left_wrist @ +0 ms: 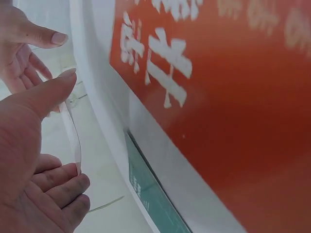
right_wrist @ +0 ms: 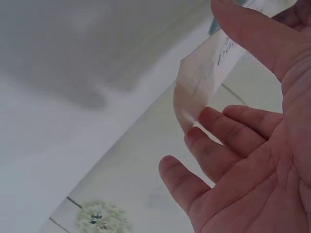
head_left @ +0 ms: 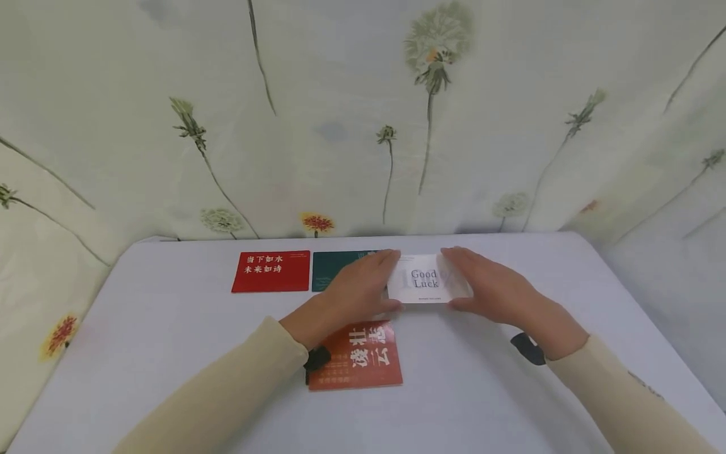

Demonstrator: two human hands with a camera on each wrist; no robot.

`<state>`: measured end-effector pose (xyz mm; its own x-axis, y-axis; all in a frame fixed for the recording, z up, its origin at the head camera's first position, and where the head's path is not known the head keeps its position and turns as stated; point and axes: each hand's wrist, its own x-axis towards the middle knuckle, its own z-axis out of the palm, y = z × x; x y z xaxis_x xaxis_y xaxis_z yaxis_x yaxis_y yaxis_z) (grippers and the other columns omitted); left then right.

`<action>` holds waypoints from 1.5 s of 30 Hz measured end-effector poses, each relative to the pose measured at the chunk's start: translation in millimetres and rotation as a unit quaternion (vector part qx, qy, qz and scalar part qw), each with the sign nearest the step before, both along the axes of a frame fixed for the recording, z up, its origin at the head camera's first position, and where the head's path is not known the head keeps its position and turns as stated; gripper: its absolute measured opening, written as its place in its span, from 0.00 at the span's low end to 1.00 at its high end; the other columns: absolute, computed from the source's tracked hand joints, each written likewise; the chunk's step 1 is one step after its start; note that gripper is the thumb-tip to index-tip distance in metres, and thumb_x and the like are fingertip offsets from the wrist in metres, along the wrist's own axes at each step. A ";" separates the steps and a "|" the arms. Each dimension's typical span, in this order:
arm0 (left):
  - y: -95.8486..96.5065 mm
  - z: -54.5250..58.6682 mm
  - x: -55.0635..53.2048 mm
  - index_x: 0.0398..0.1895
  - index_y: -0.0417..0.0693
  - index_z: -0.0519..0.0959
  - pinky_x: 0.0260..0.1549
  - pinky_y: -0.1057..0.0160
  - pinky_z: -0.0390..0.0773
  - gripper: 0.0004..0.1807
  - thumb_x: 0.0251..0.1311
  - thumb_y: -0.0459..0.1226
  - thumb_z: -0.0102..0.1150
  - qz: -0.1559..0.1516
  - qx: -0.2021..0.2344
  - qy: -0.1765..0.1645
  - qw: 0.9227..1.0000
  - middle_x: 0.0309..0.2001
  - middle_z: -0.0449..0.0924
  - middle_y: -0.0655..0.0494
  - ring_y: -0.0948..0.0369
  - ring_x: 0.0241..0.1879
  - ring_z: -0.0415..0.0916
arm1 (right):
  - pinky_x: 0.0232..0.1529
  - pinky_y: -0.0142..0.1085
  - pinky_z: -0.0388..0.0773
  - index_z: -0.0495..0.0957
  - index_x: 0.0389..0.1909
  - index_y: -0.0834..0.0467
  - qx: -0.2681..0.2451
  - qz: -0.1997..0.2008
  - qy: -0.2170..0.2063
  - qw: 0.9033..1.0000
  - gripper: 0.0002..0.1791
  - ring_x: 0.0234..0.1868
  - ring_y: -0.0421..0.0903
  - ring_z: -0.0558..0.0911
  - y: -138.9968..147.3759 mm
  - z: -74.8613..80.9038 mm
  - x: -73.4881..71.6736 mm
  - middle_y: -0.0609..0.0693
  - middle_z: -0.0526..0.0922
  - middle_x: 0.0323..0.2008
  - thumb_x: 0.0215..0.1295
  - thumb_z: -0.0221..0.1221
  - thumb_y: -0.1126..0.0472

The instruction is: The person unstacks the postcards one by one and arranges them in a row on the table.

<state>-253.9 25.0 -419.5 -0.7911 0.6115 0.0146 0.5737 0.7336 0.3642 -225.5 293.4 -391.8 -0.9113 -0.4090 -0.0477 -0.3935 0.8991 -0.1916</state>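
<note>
A white card [head_left: 425, 280] printed "Good Luck" is held up between both hands, over the far part of the table. My left hand [head_left: 363, 284] grips its left side, thumb at the near edge and fingers at the far edge. On the opposite side, my right hand [head_left: 501, 290] holds it the same way. The right wrist view shows the card [right_wrist: 197, 87] slightly bent, with fingertips against its edge. Partly behind my left hand lies a dark green card [head_left: 334, 268]. An orange-red card [head_left: 363, 369] with white characters lies below my left wrist.
Left of the green card lies a red card [head_left: 271, 280] with white characters. A dark edge shows beneath the orange-red card's left side. The white table [head_left: 170, 340] meets a hanging cloth [head_left: 329, 170] with dandelion prints at its far edge.
</note>
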 end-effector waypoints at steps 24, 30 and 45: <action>15.5 -12.3 -43.4 0.84 0.48 0.55 0.73 0.53 0.64 0.56 0.59 0.55 0.76 0.025 -0.013 -0.021 0.999 0.79 0.63 0.53 0.54 0.76 0.62 | 0.71 0.59 0.67 0.58 0.80 0.62 0.019 -0.030 -0.052 0.998 0.52 0.73 0.62 0.69 5.1 -7.0 -52.6 0.63 0.67 0.75 0.59 0.76 0.58; 18.3 -16.6 -48.2 0.84 0.49 0.55 0.76 0.53 0.58 0.55 0.60 0.55 0.75 0.026 -0.016 -0.038 0.999 0.79 0.62 0.54 0.53 0.78 0.58 | 0.71 0.59 0.67 0.60 0.79 0.62 0.032 -0.029 -0.063 0.997 0.51 0.73 0.62 0.68 6.4 -11.2 -59.9 0.63 0.66 0.76 0.59 0.76 0.58; 22.0 -26.6 -58.6 0.83 0.47 0.58 0.79 0.58 0.44 0.53 0.60 0.55 0.74 0.006 -0.028 -0.025 0.999 0.78 0.64 0.53 0.56 0.79 0.57 | 0.73 0.60 0.63 0.60 0.80 0.60 0.041 -0.055 -0.103 0.992 0.51 0.74 0.62 0.67 3.9 -16.1 -69.7 0.61 0.66 0.77 0.59 0.77 0.58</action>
